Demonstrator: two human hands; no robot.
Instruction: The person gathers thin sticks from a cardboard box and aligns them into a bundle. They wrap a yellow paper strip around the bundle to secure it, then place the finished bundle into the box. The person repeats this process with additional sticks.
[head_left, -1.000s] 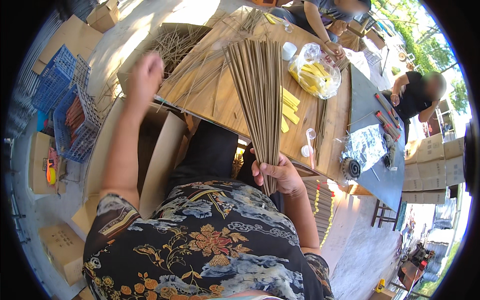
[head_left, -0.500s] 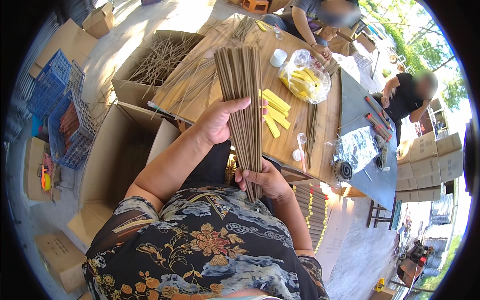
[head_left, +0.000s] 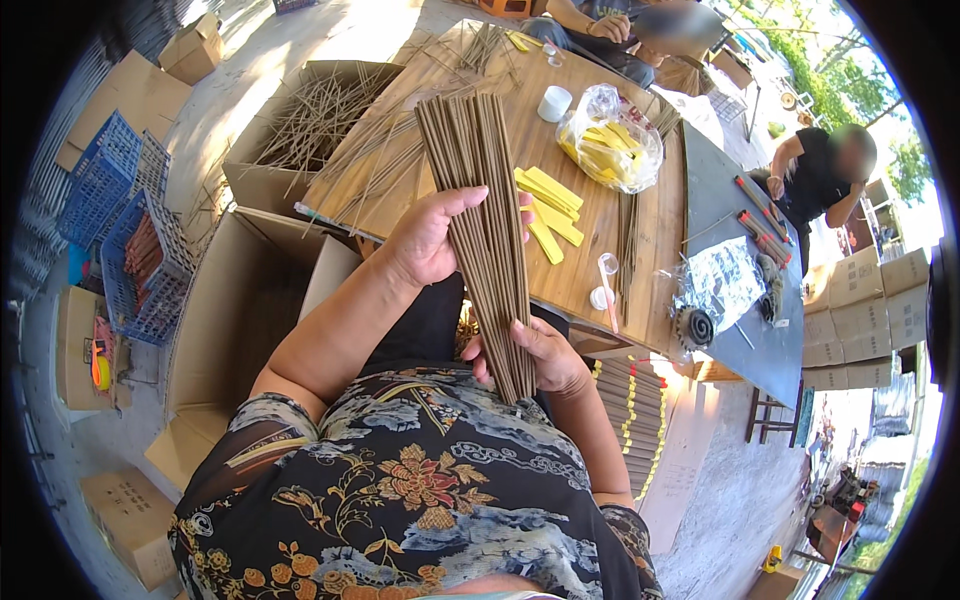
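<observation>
A thick bundle of thin brown incense sticks [head_left: 482,220] stands slanted before my chest, its top fanned a little wider than its lower end. My left hand [head_left: 432,235] grips it around the middle, thumb across the front and fingertips showing at the far side. Near the lower end, my right hand [head_left: 545,355] wraps the bundle, its thumb lying along the right edge. Yellow paper strips [head_left: 548,215] lie on the wooden table [head_left: 590,260] just beyond the sticks. Beside them sits a clear plastic bag [head_left: 612,150] holding more yellow strips.
Open cardboard boxes stand at my left, one with loose sticks [head_left: 325,120]. Blue crates [head_left: 145,270] are farther left. A white tub [head_left: 553,103], a small spoon [head_left: 609,290] and a dark coil [head_left: 694,327] lie on the tables. Two people sit beyond. Stacked bundles [head_left: 632,420] lie at right.
My right hand's thumb has shifted from across the front to the bundle's right edge. The bundle's top has tipped slightly left. The far person's hand has lifted from the table.
</observation>
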